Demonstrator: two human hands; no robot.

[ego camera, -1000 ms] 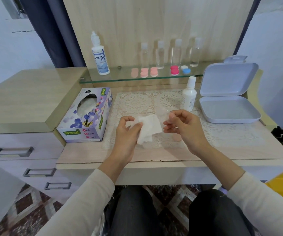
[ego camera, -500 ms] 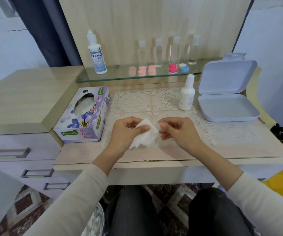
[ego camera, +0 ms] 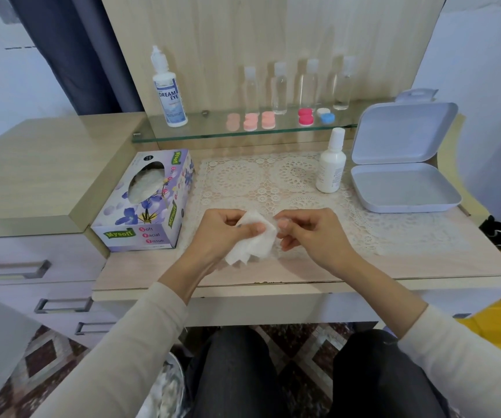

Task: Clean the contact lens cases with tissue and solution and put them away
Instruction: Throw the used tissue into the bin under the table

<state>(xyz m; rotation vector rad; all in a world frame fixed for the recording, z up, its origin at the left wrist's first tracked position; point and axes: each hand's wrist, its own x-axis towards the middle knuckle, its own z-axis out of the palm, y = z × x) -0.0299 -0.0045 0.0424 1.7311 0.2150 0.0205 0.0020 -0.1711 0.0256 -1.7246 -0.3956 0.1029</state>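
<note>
We are wiping, by our judgement: our left grip (ego camera: 222, 233) is clamping the tissue (ego camera: 255, 244), and our right grip (ego camera: 312, 236) is pinching something small and clear, probably a lens case (ego camera: 275, 220), just above the surface (ego camera: 424, 260). Next we are likely needing a careful carry to the open box (ego camera: 406, 188).

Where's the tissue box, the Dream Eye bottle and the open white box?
tissue box (ego camera: 142, 234), head view, its printed front.
Dream Eye bottle (ego camera: 170, 99), head view, its label.
open white box (ego camera: 400, 188), head view, its bare tray floor.
</note>
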